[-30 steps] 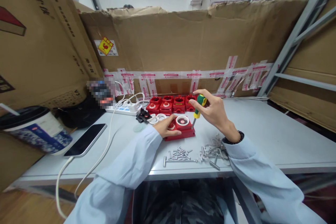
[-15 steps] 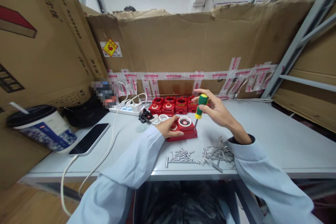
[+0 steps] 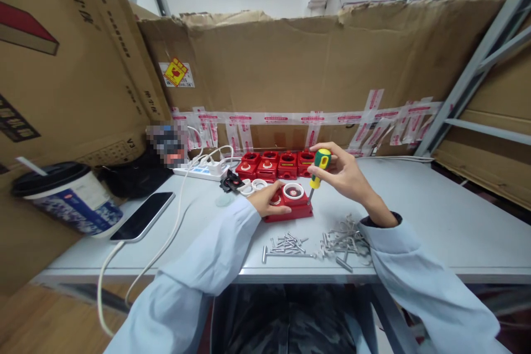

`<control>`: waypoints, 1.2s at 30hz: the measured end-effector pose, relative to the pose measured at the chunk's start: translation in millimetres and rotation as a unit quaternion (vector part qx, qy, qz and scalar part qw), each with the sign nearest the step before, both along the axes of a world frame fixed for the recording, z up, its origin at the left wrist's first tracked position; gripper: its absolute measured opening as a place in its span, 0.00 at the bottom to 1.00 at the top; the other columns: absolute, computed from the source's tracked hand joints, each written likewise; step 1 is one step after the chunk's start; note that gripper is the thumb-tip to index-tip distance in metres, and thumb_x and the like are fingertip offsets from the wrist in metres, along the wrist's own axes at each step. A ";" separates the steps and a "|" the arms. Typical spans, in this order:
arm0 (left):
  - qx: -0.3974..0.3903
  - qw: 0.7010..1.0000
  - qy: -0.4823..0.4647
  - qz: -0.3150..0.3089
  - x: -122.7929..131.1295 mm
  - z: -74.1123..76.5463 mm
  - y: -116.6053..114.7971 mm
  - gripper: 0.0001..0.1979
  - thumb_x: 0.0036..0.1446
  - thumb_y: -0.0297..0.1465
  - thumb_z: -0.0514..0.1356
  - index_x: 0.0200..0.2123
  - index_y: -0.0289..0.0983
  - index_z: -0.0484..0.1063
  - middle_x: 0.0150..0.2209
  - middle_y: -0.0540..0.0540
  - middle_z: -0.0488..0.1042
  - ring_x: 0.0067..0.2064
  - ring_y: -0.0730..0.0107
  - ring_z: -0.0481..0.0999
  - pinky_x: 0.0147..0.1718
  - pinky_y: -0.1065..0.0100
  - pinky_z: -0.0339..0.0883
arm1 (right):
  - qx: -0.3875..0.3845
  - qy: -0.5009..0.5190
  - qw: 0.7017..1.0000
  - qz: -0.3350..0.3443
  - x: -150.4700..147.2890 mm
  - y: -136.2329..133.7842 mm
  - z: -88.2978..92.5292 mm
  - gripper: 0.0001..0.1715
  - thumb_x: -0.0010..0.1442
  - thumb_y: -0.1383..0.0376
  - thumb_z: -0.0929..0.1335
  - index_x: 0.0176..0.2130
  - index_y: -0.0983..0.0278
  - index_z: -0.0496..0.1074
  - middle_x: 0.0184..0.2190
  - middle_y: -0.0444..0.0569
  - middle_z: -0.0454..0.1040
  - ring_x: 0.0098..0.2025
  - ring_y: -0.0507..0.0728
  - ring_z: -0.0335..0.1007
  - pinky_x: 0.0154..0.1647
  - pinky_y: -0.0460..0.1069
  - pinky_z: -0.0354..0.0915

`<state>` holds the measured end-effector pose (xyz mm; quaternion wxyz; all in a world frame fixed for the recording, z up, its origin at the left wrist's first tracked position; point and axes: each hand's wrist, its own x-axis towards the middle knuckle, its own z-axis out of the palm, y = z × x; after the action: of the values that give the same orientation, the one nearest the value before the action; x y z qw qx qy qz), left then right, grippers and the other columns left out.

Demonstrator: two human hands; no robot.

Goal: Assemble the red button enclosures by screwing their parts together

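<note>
My left hand (image 3: 271, 202) grips the left end of a red housing (image 3: 293, 212) that lies on the table; a white ring (image 3: 293, 191) sits in its top. In my right hand (image 3: 342, 174) is a screwdriver (image 3: 321, 166) with a green and yellow handle, held between thumb and fingers. Its shaft slants down to the right corner of the housing, where the tip meets a small screw area too fine to make out. Several loose screws (image 3: 289, 244) lie in front of the housing, beside a metal T-shaped rod (image 3: 286, 255).
Behind stand several more red housings (image 3: 267, 166), with white rings (image 3: 259, 185) and a black part (image 3: 230, 181) near them. A tangle of metal pieces (image 3: 346, 239) lies right of the screws. To the left are a phone (image 3: 143, 217), a cup (image 3: 72, 199) and a power strip (image 3: 203, 172).
The screwdriver handle has turned and leans slightly more to the right, and my right-hand fingers have shifted around it. My left hand stays on the housing.
</note>
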<state>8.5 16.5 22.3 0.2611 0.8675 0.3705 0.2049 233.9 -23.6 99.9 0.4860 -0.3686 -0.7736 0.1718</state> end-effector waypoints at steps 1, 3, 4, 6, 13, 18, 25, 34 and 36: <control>0.000 1.000 0.002 -0.002 0.0 0.4 -0.2 0.35 0.47 0.47 0.62 0.54 0.36 0.57 0.51 0.39 0.70 0.49 0.55 0.71 0.49 0.61 0.62 | 0.032 -0.006 0.998 -0.062 -1.7 -0.5 -0.8 0.18 0.53 0.58 0.68 0.44 0.60 0.65 0.28 0.42 0.68 0.28 0.52 0.65 0.29 0.48 0.63; 0.002 1.000 0.005 -0.012 -0.1 1.2 -0.5 0.34 0.48 0.46 0.61 0.54 0.36 0.57 0.51 0.39 0.70 0.49 0.55 0.71 0.49 0.61 0.63 | 0.075 -0.022 0.984 -0.159 -5.1 -1.7 -2.5 0.20 0.52 0.57 0.68 0.44 0.60 0.65 0.25 0.41 0.65 0.25 0.51 0.62 0.28 0.48 0.61; 0.004 1.000 0.005 -0.015 -0.2 1.6 -0.7 0.34 0.49 0.46 0.61 0.54 0.36 0.57 0.51 0.39 0.70 0.49 0.55 0.71 0.49 0.61 0.63 | 0.075 -0.030 0.983 -0.167 -5.9 -2.2 -2.9 0.22 0.53 0.57 0.68 0.46 0.60 0.63 0.26 0.41 0.65 0.25 0.51 0.62 0.28 0.48 0.61; 0.006 1.000 0.004 -0.019 -0.5 2.1 -1.0 0.33 0.49 0.46 0.61 0.53 0.36 0.57 0.50 0.40 0.70 0.50 0.56 0.71 0.49 0.62 0.62 | 0.045 -0.035 0.993 -0.101 -5.2 -2.4 -2.6 0.24 0.55 0.59 0.65 0.51 0.59 0.59 0.30 0.43 0.67 0.29 0.52 0.65 0.30 0.48 0.63; 0.002 0.999 -0.004 -0.034 -0.9 1.6 -0.4 0.33 0.50 0.46 0.61 0.54 0.36 0.56 0.52 0.40 0.69 0.52 0.56 0.70 0.50 0.62 0.62 | 0.063 -0.030 0.992 -0.108 -5.2 -2.3 -2.5 0.19 0.54 0.57 0.67 0.44 0.60 0.64 0.25 0.41 0.64 0.25 0.50 0.60 0.28 0.47 0.61; 0.006 1.000 0.006 -0.020 -1.6 -0.3 1.1 0.33 0.49 0.47 0.60 0.54 0.36 0.56 0.52 0.39 0.69 0.51 0.55 0.70 0.51 0.61 0.61 | 0.030 -0.043 0.998 -0.027 -5.0 -5.0 -1.3 0.24 0.56 0.61 0.65 0.51 0.58 0.58 0.31 0.43 0.68 0.30 0.51 0.65 0.33 0.47 0.63; 0.008 1.000 0.007 -0.019 -1.5 0.2 0.1 0.33 0.49 0.46 0.61 0.54 0.36 0.56 0.53 0.39 0.68 0.52 0.54 0.70 0.51 0.60 0.61 | 0.081 -0.058 0.988 -0.118 -11.5 -6.5 -2.6 0.18 0.53 0.60 0.67 0.45 0.60 0.63 0.29 0.43 0.68 0.29 0.52 0.65 0.33 0.49 0.63; 0.000 1.000 0.000 -0.028 -1.9 -0.2 1.3 0.33 0.49 0.46 0.61 0.54 0.37 0.56 0.53 0.40 0.68 0.52 0.55 0.69 0.52 0.60 0.61 | 0.028 -0.047 0.999 0.003 -9.3 -5.0 -3.8 0.22 0.57 0.62 0.65 0.51 0.58 0.58 0.32 0.43 0.69 0.29 0.51 0.66 0.32 0.48 0.65; 0.002 1.000 -0.001 -0.025 -1.9 -0.9 1.7 0.33 0.49 0.46 0.61 0.54 0.38 0.56 0.52 0.40 0.69 0.52 0.55 0.69 0.52 0.59 0.61 | 0.081 -0.062 0.990 -0.092 -13.7 -3.1 -6.6 0.21 0.55 0.60 0.66 0.48 0.58 0.61 0.32 0.44 0.69 0.27 0.51 0.64 0.32 0.49 0.64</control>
<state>6.6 18.3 21.4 0.2649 0.8769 0.3478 0.1997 220.2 -26.7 93.3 0.4790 -0.4079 -0.7763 0.0397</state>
